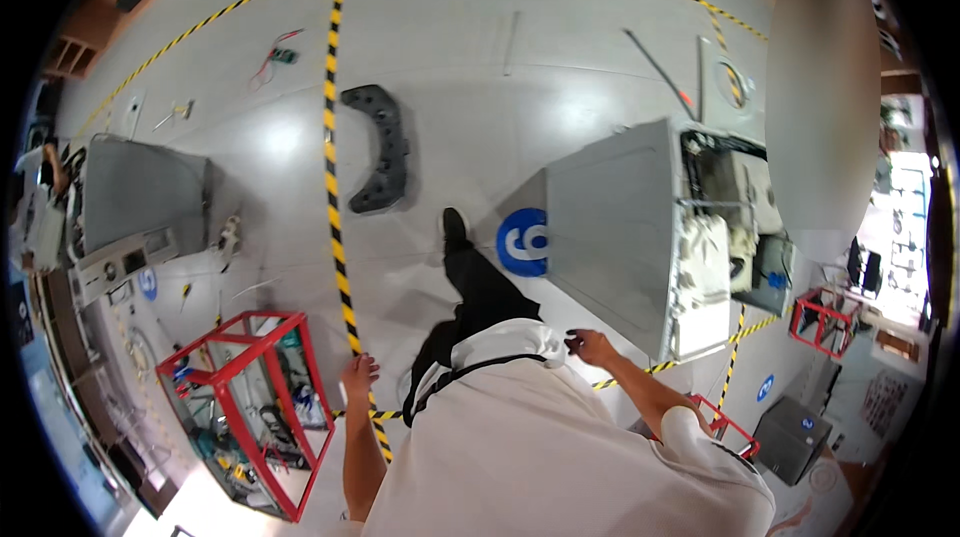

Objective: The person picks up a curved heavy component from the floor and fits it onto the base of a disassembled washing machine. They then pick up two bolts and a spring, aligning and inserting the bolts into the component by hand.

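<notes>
My left hand [360, 375] hangs low beside the red-framed cart [238, 362], fingers loosely bent and apart, with nothing in it. On the other side of my body, my right hand [590, 346] has its fingers drawn together. A small dark spot shows at those fingertips, too small to make out. Neither hand touches the machines around me. To the right stands a grey-sided washing machine [612, 237], its inner parts exposed. A curved dark grey part [390, 152] lies on the floor ahead, past my outstretched foot.
Yellow-black tape [333, 157] crosses the floor. At left stands another grey appliance [145, 192]; tools fill the red cart. A green circuit board with wires [285, 56], long rods [655, 69] and a pale panel with a round opening [733, 87] lie farther off. A blurred patch hides the upper right.
</notes>
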A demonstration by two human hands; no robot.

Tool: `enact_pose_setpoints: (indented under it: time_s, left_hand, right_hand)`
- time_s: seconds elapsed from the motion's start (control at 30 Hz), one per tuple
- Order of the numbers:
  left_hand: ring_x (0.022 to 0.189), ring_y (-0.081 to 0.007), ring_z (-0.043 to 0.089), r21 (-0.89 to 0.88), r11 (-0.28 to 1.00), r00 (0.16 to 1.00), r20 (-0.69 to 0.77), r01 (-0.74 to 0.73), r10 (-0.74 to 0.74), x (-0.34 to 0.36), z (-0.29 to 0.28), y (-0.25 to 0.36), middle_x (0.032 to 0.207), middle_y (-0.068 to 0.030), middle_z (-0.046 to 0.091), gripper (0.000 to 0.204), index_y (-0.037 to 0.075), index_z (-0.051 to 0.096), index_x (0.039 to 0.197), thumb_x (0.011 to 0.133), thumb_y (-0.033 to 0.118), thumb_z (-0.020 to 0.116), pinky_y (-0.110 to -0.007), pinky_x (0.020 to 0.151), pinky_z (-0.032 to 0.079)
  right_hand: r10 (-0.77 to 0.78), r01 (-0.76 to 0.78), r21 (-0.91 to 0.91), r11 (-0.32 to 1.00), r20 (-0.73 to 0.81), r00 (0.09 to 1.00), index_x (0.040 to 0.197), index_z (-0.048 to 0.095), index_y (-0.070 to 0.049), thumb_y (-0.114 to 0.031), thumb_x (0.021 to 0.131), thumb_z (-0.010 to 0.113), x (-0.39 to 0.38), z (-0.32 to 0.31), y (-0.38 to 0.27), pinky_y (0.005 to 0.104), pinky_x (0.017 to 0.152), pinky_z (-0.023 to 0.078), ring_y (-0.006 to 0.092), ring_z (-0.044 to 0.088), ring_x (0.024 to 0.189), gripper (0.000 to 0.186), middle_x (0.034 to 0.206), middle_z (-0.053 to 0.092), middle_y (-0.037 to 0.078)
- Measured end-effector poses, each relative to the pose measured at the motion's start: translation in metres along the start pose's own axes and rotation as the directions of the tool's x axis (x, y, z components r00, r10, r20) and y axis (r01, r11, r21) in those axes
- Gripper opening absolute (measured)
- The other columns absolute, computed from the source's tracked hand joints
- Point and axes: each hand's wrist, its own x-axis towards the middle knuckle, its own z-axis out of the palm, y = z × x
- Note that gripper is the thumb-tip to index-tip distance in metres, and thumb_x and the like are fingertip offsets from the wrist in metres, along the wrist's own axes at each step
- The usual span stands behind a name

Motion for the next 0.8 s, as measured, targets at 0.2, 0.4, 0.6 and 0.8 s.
enact_pose_setpoints:
  time_s: [0.2,0.4,0.6,0.8]
  left_hand:
    - [0.072,-0.0165,0.062,-0.063,0.983,0.982,-0.059,0.174,-0.177,0.001,-0.049,0.027,0.084,-0.0061,0.062,0.027,0.002,0.059,0.101,0.086,0.024,0.055,-0.03,0.06,0.051]
    - [0.071,-0.0141,0.063,0.092,0.967,0.967,-0.121,0.238,-0.226,0.067,-0.078,0.074,0.083,-0.0051,0.063,0.026,0.002,0.063,0.095,0.085,0.024,0.053,-0.027,0.058,0.05]
    - [0.066,-0.0171,0.062,0.548,0.823,0.989,0.061,-0.146,0.135,0.216,-0.078,0.148,0.072,-0.0087,0.064,0.027,0.002,0.063,0.093,0.082,0.025,0.054,-0.03,0.061,0.048]
    - [0.08,-0.019,0.062,0.079,0.997,0.999,-0.031,0.02,-0.018,0.362,0.0,0.163,0.083,-0.0108,0.065,0.044,-0.003,0.058,0.104,0.081,0.035,0.062,-0.03,0.073,0.047]
  right_hand:
    - [-0.077,0.093,0.212,0.973,-0.079,0.994,0.114,0.055,-0.001,-0.021,0.087,0.054,0.095,-0.061,-0.087,0.0256,0.061,0.05,0.0143,0.064,0.069,0.034,0.082,0.067,0.009]
    - [0.15,-0.091,0.443,0.892,-0.101,0.983,0.117,0.051,0.001,-0.019,0.088,0.053,0.125,-0.108,-0.197,0.0232,0.058,0.048,0.0143,0.064,0.071,0.035,0.09,0.063,0.009]
    - [0.11,-0.074,0.378,0.923,-0.075,0.991,0.12,0.047,0.001,-0.02,0.089,0.054,0.164,-0.096,-0.268,0.0268,0.063,0.05,0.017,0.064,0.077,0.038,0.095,0.062,0.011]
    - [-0.115,0.113,-0.045,0.993,-0.027,0.993,0.122,0.047,0.0,-0.03,0.086,0.057,0.356,-0.091,-0.324,0.0276,0.07,0.049,0.0175,0.063,0.083,0.048,0.095,0.064,0.011]
